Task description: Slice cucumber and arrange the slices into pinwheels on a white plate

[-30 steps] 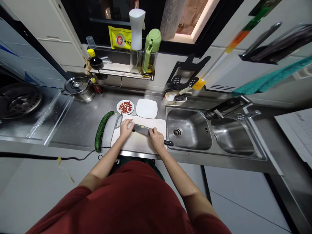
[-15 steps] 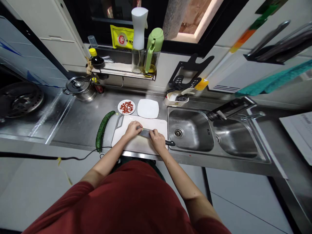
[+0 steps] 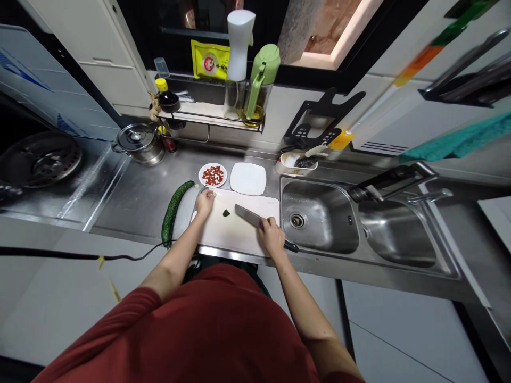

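My right hand is closed around a kitchen knife, gripping it where blade meets black handle. The blade points left and lies over the right part of a white cutting board. At the board's far left corner, my left hand is closed, with a small pale green cucumber piece at its fingertips. Between the hands a dark green cucumber piece lies on the board. A whole cucumber rests on the counter, left of the board.
Behind the board stand a plate of chopped red bits and a white square plate. A double sink with a tap lies right. A lidded pot is at the back left, below a rack of bottles.
My left hand has moved away from the blade to the board's far left corner. The knife has shifted right with my right hand, leaving a green piece visible on the board.
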A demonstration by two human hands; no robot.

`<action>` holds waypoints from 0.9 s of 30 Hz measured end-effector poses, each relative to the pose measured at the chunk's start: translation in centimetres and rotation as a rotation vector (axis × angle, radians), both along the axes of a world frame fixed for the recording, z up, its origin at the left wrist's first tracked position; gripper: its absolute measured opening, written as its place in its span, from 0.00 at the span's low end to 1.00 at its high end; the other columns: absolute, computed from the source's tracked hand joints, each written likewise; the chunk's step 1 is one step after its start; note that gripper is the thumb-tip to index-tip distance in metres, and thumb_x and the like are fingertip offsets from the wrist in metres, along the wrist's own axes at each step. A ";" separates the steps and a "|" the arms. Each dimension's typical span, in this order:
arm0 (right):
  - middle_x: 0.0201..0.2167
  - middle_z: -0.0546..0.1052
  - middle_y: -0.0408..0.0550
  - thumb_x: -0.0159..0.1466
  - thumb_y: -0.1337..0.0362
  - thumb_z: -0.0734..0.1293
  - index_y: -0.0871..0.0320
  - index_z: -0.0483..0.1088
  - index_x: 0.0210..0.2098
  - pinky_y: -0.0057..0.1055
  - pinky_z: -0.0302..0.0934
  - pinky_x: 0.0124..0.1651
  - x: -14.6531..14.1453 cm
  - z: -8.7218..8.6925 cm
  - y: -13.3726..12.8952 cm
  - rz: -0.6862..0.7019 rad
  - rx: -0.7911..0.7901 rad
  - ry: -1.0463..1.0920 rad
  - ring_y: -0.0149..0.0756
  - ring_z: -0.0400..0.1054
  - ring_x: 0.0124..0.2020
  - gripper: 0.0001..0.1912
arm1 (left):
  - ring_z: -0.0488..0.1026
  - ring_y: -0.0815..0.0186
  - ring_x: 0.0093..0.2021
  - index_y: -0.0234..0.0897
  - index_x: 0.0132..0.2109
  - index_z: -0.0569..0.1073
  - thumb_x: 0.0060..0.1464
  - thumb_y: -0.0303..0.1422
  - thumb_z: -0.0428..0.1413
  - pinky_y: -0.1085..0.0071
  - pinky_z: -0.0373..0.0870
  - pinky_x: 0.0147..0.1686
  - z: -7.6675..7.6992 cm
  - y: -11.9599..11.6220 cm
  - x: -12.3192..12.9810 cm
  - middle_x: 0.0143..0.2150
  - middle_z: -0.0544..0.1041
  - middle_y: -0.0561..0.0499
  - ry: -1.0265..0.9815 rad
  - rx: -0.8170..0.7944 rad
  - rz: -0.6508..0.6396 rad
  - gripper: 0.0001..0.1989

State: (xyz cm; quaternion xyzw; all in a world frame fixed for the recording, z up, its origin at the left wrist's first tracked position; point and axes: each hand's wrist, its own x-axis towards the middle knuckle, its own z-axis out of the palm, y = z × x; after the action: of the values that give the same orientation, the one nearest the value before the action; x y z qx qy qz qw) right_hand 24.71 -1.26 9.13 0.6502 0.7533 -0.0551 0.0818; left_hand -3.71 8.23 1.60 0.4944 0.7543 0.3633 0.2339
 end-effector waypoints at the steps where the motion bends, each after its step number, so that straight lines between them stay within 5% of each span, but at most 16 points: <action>1: 0.46 0.65 0.51 0.65 0.60 0.59 0.54 0.61 0.55 0.28 0.54 0.37 0.1 -0.1 0.0 -0.007 0.006 0.004 0.34 0.66 0.36 0.18 | 0.70 0.66 0.29 0.36 0.41 0.75 0.50 0.32 0.54 0.70 0.65 0.37 -0.1 0.3 0.0 0.29 0.76 0.50 0.029 -0.002 0.017 0.11; 12: 0.45 0.66 0.48 0.64 0.61 0.60 0.53 0.63 0.53 0.27 0.54 0.35 0.4 -1.0 -0.1 -0.033 0.058 0.056 0.31 0.66 0.34 0.18 | 0.71 0.63 0.37 0.38 0.44 0.73 0.51 0.28 0.51 0.69 0.63 0.42 0.1 1.0 -0.3 0.33 0.76 0.49 0.265 -0.069 0.005 0.12; 17: 0.45 0.66 0.48 0.64 0.61 0.60 0.53 0.63 0.53 0.27 0.53 0.33 0.3 -1.1 0.0 -0.035 0.049 0.060 0.31 0.66 0.34 0.18 | 0.69 0.57 0.42 0.38 0.37 0.76 0.53 0.31 0.51 0.63 0.62 0.46 0.1 0.7 -0.3 0.39 0.76 0.44 0.352 -0.043 -0.049 0.09; 27: 0.43 0.66 0.47 0.66 0.58 0.58 0.52 0.64 0.54 0.26 0.51 0.32 -0.3 -1.1 -0.3 -0.074 0.039 0.124 0.30 0.66 0.32 0.18 | 0.69 0.56 0.40 0.38 0.38 0.76 0.51 0.30 0.53 0.59 0.64 0.44 0.0 0.1 -0.5 0.36 0.74 0.44 0.295 0.080 -0.013 0.08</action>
State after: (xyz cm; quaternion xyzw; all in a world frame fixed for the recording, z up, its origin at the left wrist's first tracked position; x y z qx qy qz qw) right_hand 24.41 -1.58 8.00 0.6746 0.7332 -0.0837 0.0203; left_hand -4.21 8.32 1.58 0.5561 0.7623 0.3147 0.1029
